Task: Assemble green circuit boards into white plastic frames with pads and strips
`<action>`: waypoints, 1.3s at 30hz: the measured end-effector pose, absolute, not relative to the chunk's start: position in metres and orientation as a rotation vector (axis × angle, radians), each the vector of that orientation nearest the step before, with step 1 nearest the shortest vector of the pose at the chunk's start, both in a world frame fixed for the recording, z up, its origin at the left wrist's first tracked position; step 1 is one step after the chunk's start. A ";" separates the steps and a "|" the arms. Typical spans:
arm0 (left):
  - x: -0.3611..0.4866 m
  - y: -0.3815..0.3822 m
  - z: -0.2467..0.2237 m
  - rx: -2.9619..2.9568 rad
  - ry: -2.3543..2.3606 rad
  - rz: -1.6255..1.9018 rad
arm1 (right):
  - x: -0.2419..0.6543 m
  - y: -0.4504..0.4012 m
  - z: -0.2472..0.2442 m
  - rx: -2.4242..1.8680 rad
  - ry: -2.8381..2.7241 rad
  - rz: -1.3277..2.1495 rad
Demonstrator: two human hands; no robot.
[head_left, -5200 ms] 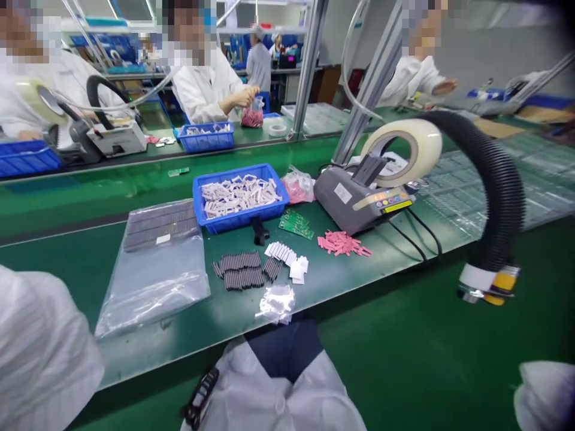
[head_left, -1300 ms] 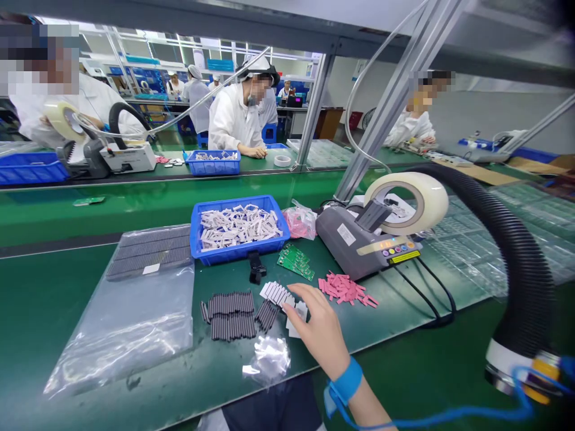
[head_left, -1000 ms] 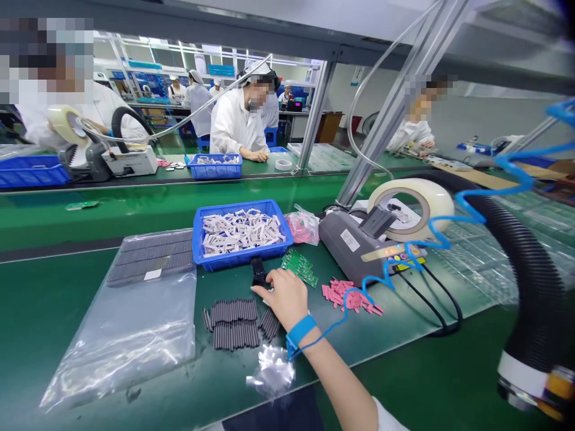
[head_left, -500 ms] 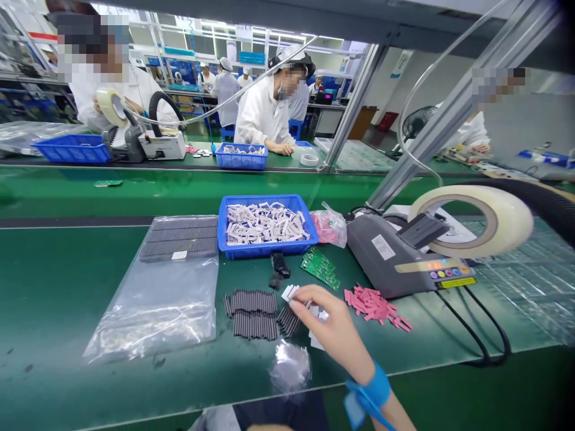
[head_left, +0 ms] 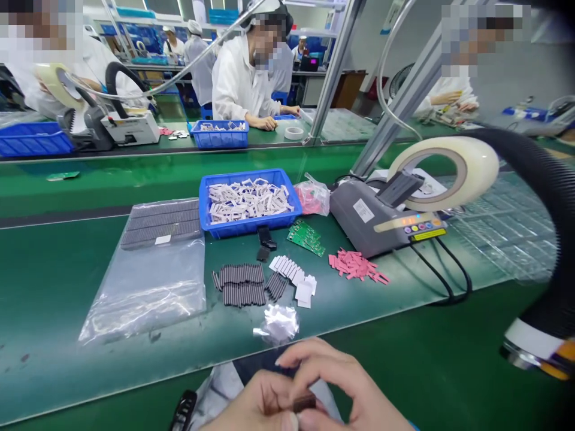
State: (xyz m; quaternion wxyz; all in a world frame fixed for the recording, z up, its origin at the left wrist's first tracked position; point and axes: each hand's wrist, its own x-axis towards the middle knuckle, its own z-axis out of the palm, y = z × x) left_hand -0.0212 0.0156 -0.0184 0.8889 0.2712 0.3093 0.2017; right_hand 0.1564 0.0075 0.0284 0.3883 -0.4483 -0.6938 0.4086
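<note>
Low in front of me, over the bench's near edge, my left hand [head_left: 263,402] and my right hand [head_left: 344,383] meet. A small dark brown block [head_left: 304,402] is pinched between their fingertips, partly hidden by them. My right index finger arches over the left fingers. Nearest on the bench lies a crumpled heap of clear film [head_left: 279,324]. Behind it are rows of dark striped strips [head_left: 242,284], a fanned row of white rectangular pieces [head_left: 287,269] and a few loose white squares [head_left: 304,292]. Black pieces [head_left: 266,238] and green circuit boards [head_left: 306,237] lie farther back.
A blue bin [head_left: 249,227] holds many white frame-like parts. Left of it lies a clear bag [head_left: 148,293] with dark strips. Rightward are pink pieces [head_left: 357,265], a tape dispenser [head_left: 372,215] and a black flexible hose [head_left: 550,239]. Co-workers in white sit across the bench.
My right hand has left the white pieces and come down toward me, joining my left hand at the dark block. The view has shifted, so the bench things appear higher and farther left.
</note>
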 end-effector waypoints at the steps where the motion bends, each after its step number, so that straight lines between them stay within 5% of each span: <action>1: -0.019 0.014 -0.021 0.546 0.594 0.454 | 0.156 0.004 0.028 -1.170 -1.749 0.914; 5: -0.015 0.011 -0.026 0.491 0.422 0.517 | 0.154 -0.009 0.029 -1.201 -1.773 0.389; 9: -0.014 0.010 -0.019 0.545 0.453 0.553 | 0.154 -0.013 0.032 -1.273 -1.814 0.213; 39: -0.008 0.005 -0.009 0.687 0.559 0.650 | 0.153 -0.022 0.020 -1.323 -1.786 0.381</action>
